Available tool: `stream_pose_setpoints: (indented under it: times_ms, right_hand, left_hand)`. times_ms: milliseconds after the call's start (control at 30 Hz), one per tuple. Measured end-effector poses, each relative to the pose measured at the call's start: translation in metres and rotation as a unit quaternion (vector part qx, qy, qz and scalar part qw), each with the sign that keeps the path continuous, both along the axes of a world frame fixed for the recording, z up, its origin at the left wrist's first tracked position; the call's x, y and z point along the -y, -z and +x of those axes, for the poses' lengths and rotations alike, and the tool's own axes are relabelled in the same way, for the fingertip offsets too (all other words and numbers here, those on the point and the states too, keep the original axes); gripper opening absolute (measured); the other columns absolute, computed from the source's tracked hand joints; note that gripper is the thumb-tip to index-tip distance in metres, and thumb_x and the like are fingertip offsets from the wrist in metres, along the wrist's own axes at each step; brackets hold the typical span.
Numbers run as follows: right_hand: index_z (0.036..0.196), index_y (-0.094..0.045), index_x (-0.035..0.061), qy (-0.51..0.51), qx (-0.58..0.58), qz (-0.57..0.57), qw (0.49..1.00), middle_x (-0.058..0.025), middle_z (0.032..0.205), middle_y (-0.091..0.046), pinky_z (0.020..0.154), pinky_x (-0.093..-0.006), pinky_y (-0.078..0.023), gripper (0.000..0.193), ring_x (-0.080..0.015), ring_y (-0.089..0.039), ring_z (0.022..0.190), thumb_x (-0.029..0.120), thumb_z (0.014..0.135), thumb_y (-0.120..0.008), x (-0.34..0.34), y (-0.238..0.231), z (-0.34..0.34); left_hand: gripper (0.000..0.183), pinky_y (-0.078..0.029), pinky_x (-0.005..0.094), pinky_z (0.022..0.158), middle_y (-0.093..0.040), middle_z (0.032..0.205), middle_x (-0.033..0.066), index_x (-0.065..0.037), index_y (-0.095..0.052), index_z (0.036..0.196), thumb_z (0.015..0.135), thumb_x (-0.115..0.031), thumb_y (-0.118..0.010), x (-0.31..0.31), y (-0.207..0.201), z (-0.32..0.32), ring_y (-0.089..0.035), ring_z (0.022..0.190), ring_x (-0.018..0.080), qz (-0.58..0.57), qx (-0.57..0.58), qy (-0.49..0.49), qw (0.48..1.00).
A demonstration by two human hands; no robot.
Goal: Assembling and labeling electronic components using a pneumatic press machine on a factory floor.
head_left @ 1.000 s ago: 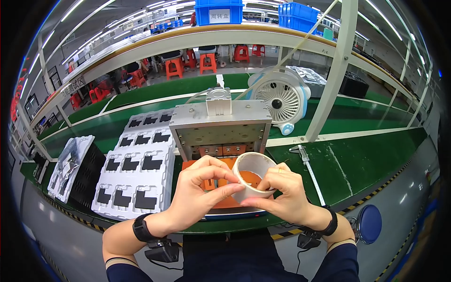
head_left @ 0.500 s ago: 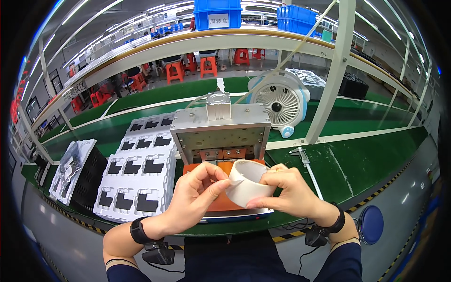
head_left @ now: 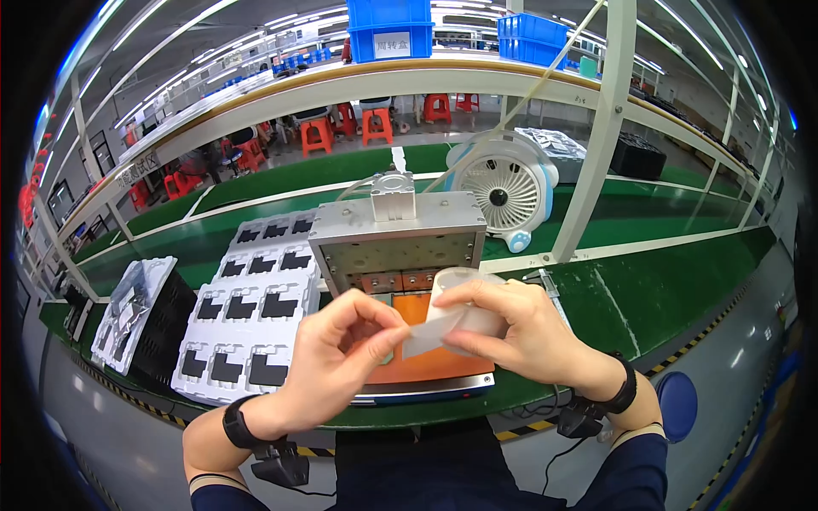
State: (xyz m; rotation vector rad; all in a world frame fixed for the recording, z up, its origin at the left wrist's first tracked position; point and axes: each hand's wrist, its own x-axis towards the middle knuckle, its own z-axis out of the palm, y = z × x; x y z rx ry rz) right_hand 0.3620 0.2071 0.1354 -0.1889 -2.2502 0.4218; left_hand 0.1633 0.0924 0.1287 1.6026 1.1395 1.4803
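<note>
Scuffed green table [head_left: 682,264] below: left fingers [head_left: 383,342] pinch a thin, whitish strip [head_left: 429,334]; right fingers [head_left: 477,294] clasp its cylindrical white roll [head_left: 486,321].

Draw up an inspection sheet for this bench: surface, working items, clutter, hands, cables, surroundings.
Surface: green benchtop, pale line at right.
Job's things: white roll, a loose strip extending from it, held over the orange base of a metal fixture.
Clutter: white tray with dark pieces at left; caliper at right, partly hidden; fan behind.
Grips: left hand pinches the strip; right hand holds the roll.
Cables: thin dark cables below black wrist devices.
Surroundings: red stools and blue crates beyond; round blue stool at right.
</note>
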Motion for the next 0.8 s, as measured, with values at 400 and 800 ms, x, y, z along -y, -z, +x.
stream_pose_setpoints:
  times_ms: [400,800]
  right_hand:
    - [0.09,-0.062,0.0022,0.013,0.024,-0.013,1.0,-0.0121,0.082,-0.066,0.059,-0.036,-0.049,0.008,-0.0315,-0.064,0.07,0.01,0.086,-0.062,0.014,-0.002,-0.005]
    - [0.096,-0.062,0.0002,-0.104,-0.058,-0.438,0.891,-0.0017,0.088,-0.065,0.071,-0.0214,-0.048,0.014,-0.0061,-0.059,0.081,0.014,0.094,-0.058,-0.009,-0.017,0.031]
  left_hand:
    - [0.035,-0.055,0.0261,0.067,-0.062,0.09,0.0071,-0.007,-0.068,0.106,0.072,-0.006,-0.079,-0.02,-0.003,0.002,-0.063,0.081,0.0157,0.137,-0.241,-0.092,0.956]
    - [0.02,-0.057,0.0323,0.072,-0.066,0.079,0.0068,-0.005,-0.071,0.087,0.071,0.006,-0.074,0.007,-0.018,-0.011,-0.064,0.069,0.0175,0.33,-0.159,-0.024,0.93]
